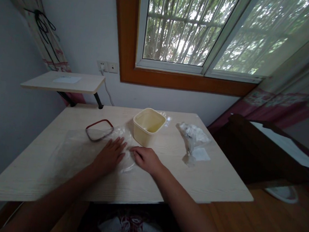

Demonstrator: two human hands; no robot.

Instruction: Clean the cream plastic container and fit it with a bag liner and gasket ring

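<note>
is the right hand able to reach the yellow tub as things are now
Probably yes: the right hand rests on the clear plastic sheet just in front of the yellow tub, with nothing standing between them.

Both forearms are bare all the way down to the left hand [110,155] and the right hand [146,159]. Below the near edge of the desk [205,182], the lap shows dark red clothing [124,218] with a blurred white looping pattern.
</note>
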